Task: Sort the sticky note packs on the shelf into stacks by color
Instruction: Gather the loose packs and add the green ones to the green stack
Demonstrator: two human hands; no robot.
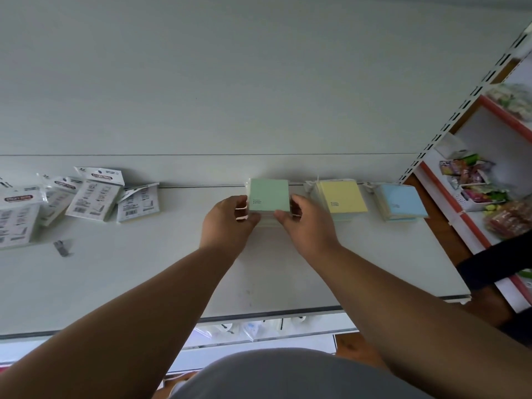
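Squarely between both gripping hands — left hand, right hand (fingers curled) — green stack.

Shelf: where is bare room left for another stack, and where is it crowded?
Bare shelf lies between the loose packs at left and the green stack, and along the whole front edge. The back right is crowded: green, yellow stack and blue stack sit close together, with both hands gripping the green stack.
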